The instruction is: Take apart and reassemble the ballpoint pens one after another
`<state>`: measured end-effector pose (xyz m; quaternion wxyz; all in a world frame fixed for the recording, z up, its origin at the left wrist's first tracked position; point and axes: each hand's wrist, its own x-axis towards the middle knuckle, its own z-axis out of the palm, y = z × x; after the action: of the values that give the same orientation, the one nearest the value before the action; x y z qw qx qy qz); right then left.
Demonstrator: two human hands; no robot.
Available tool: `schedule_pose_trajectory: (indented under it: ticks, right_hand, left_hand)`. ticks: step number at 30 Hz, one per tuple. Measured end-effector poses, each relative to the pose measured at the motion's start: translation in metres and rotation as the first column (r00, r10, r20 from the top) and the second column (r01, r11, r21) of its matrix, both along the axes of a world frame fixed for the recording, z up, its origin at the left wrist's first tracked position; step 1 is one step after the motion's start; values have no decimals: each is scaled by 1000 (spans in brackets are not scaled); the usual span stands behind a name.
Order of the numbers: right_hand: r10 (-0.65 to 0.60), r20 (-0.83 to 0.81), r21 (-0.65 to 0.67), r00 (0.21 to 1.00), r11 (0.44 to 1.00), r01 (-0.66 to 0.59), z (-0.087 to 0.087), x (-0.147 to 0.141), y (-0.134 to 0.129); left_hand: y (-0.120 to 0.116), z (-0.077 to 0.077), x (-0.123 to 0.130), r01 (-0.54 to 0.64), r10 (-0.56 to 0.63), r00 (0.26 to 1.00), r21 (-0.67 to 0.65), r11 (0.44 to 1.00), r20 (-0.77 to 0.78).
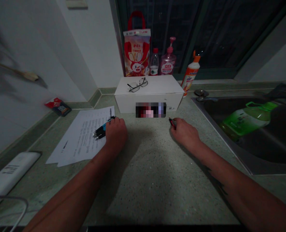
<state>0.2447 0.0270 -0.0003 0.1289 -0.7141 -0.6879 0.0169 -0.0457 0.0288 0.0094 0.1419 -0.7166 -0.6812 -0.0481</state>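
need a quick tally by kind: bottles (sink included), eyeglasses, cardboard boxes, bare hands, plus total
Bottles: 4 (clear red-capped bottle, pink pump bottle, orange-and-white bottle, green handled bottle)
Eyeglasses: 1 pair
Cardboard boxes: 1, the white box
Bare hands: 2 (left hand, right hand)
Total: 8

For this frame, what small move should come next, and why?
Probably bring the right hand over to the left, adding its small red-and-black item to the pens: the left hand holds several pens together over the papers, while that item sits apart, across the countertop.
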Motion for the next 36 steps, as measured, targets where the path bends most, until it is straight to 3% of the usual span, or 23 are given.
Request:
schedule_pose_trajectory:
  ticks: [4,8,11,14,15,17,20,24,27,30,33,36]
  right_hand:
    - [-25,43,-41,999,999,27,8,-3,-4]
    - [22,36,63,999,998,-24,12,-4,-5]
    - [130,-17,240,991,963,-122,14,-7,-7]
    - [329,-80,371,941,886,-278,16,-14,-12]
    - [409,-87,382,908,856,-349,17,-17,-14]
    - [535,-77,382,841,795,-471,17,-22,-20]
    - [647,-68,343,759,730,-592,15,-30,-27]
    - [755,-154,325,637,648,-689,8,-39,-34]
    - [782,-237,302,577,624,-721,2,-44,-37]
    - [747,-254,283,614,665,-692,-2,-43,-34]
    - [723,-242,340,647,688,-642,-1,-36,-28]
    - [661,-196,362,724,735,-573,2,-28,-22]
  left_hand:
    - [0,2,2,-28,26,999,-46,999,-45]
    - [0,1,4,-11,8,999,-72,997,-52]
    - [-1,0,11,85,-84,996,-48,995,18]
    - [-9,1,22,232,-245,959,100,968,145]
    - [-13,1,25,309,-342,921,188,932,184]
    - [-23,2,33,454,-562,801,402,795,207]
    - [-40,3,44,535,-757,610,584,611,234]
    - [-58,7,57,532,-846,385,660,530,368]
    - [-63,11,61,474,-843,308,698,538,440]
    - [-60,11,61,420,-823,294,708,568,486]
    - [-52,5,57,335,-768,330,693,639,549]
    - [-42,-6,53,319,-653,423,571,757,629]
